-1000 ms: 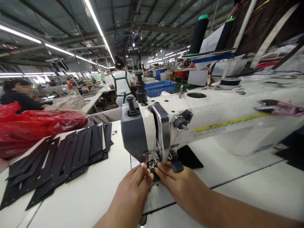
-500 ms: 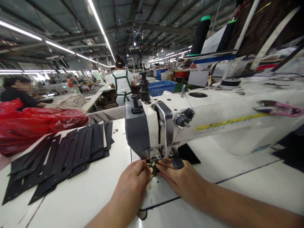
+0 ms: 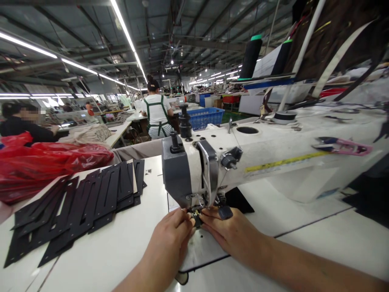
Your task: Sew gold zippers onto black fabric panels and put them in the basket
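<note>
A white and grey sewing machine (image 3: 178, 172) stands over the white table. Right under its needle area lies a small dark piece (image 3: 197, 220), mostly covered by fingers. My left hand (image 3: 170, 239) is closed at the left edge of this piece, fingertips pressed together. From the right, my right hand (image 3: 229, 229) pinches its other edge, beside the presser foot. A dark oval pad (image 3: 225, 212) sits over the back of the right fingers. Black material (image 3: 239, 199) lies behind the right hand.
Black slotted strips (image 3: 82, 198) are fanned out on the table's left, beside red plastic bags (image 3: 54, 162). Pink-handled snips (image 3: 343, 146) and yellow tape (image 3: 282, 162) lie on the machine arm. Beyond are a blue crate (image 3: 206, 117) and a person in green straps (image 3: 156, 113).
The whole view has shifted slightly, with the machine's arm a little further left. Both hands keep the same hold at the needle area.
</note>
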`<action>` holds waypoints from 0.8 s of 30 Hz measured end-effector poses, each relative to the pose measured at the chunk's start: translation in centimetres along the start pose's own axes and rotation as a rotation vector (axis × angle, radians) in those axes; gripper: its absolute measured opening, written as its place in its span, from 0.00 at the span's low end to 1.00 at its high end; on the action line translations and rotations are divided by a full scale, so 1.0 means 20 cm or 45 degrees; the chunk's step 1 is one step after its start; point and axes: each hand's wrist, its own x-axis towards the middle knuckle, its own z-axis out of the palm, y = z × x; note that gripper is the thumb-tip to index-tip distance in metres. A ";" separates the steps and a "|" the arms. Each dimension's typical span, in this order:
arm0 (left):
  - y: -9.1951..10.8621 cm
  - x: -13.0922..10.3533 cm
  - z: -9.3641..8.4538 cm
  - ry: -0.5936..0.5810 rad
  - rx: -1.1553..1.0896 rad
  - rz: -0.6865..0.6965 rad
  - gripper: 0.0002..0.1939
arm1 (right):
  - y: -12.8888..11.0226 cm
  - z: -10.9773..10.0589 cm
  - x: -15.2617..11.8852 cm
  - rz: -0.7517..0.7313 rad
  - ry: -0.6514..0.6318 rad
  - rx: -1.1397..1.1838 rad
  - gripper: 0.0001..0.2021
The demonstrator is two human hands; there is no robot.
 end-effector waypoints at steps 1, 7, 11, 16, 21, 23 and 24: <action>0.00 0.00 0.00 0.008 0.002 -0.001 0.10 | 0.00 0.00 0.00 0.004 -0.014 -0.012 0.06; -0.01 0.01 0.01 0.049 0.014 0.009 0.11 | 0.02 0.02 0.00 0.021 -0.058 -0.079 0.07; 0.00 0.02 0.01 0.075 0.025 -0.027 0.10 | 0.02 0.01 0.01 0.036 -0.106 -0.069 0.09; -0.01 0.01 0.03 0.107 0.023 -0.046 0.09 | 0.01 0.04 0.00 0.073 -0.059 -0.031 0.11; -0.03 0.00 0.02 0.116 0.117 -0.029 0.08 | 0.08 -0.02 0.00 0.129 -0.110 -0.121 0.09; -0.01 -0.01 0.00 0.129 0.152 -0.011 0.08 | 0.13 -0.09 -0.03 0.223 -0.136 -0.328 0.16; 0.02 -0.02 -0.01 0.132 0.163 0.012 0.08 | 0.14 -0.13 -0.06 0.267 -0.141 -0.440 0.16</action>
